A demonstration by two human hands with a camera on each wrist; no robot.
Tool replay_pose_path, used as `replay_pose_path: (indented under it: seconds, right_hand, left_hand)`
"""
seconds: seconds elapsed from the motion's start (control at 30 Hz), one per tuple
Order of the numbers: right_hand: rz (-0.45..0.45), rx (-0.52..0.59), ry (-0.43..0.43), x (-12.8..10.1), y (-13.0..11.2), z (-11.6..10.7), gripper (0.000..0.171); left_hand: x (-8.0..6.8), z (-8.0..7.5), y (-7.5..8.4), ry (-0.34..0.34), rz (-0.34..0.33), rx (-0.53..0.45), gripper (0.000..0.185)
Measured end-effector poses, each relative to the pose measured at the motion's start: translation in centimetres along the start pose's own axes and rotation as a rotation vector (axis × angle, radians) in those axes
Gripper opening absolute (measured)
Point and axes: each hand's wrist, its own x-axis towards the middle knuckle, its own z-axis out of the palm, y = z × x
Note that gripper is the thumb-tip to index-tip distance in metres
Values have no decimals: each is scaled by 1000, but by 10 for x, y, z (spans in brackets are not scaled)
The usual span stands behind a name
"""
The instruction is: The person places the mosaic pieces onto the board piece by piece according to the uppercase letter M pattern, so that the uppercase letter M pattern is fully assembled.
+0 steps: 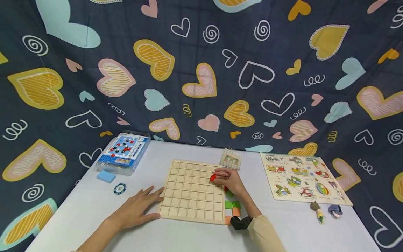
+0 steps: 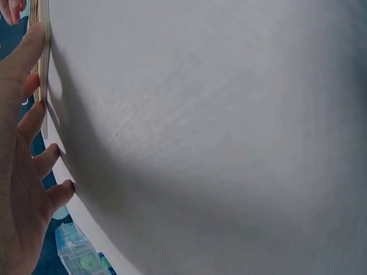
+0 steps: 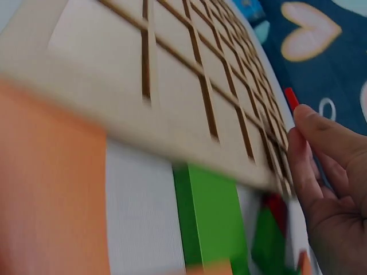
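Observation:
A wooden grid board (image 1: 192, 190) lies flat on the white table (image 1: 88, 206). My left hand (image 1: 138, 206) rests flat with straight fingers on the table, its fingertips touching the board's left edge (image 2: 41, 57). My right hand (image 1: 228, 179) hovers over the board's right side and pinches a small red piece (image 1: 213, 177) between its fingertips. In the right wrist view the red piece (image 3: 291, 98) shows above the fingers (image 3: 307, 166), over the grid board (image 3: 189, 97). Green and orange blocks (image 1: 232, 206) lie just right of the board, under my right wrist.
A blue plastic box (image 1: 123, 152) stands at the back left, with a light blue block (image 1: 106, 176) and a round chip (image 1: 120, 188) near it. A pattern card (image 1: 231, 158) lies behind the board. A peg puzzle board (image 1: 302, 178) and two loose pieces (image 1: 325, 211) sit right.

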Motion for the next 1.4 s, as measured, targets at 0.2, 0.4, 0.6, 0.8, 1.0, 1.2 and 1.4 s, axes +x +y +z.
replay_pose_path:
  seconds: [0.2, 0.4, 0.6, 0.8, 1.0, 1.2, 1.4]
  right_hand:
    - [-2, 28, -27, 13, 0, 28, 45]
    - [-37, 30, -37, 21, -7, 53, 43]
    - [-88, -6, -46, 26, -27, 77, 39]
    - [-113, -35, -43, 27, -38, 100, 36]
    - [-144, -109, 8, 39, -16, 114, 36]
    - [-148, -188, 31, 44, -5, 115, 35]
    - [-136, -167, 20, 42, -5, 110, 37]
  left_hand:
    - [0, 2, -2, 11, 4, 0, 70]
    - [-1, 2, -3, 6, 20, -12, 58]
    - [-1, 1, -3, -19, -7, -23, 63]
    - [-1, 2, -3, -13, -5, -21, 68]
    - [0, 3, -2, -6, -5, -6, 67]
    - [0, 3, -2, -3, 7, -3, 70]
    - [-1, 3, -2, -2, 10, -9, 67]
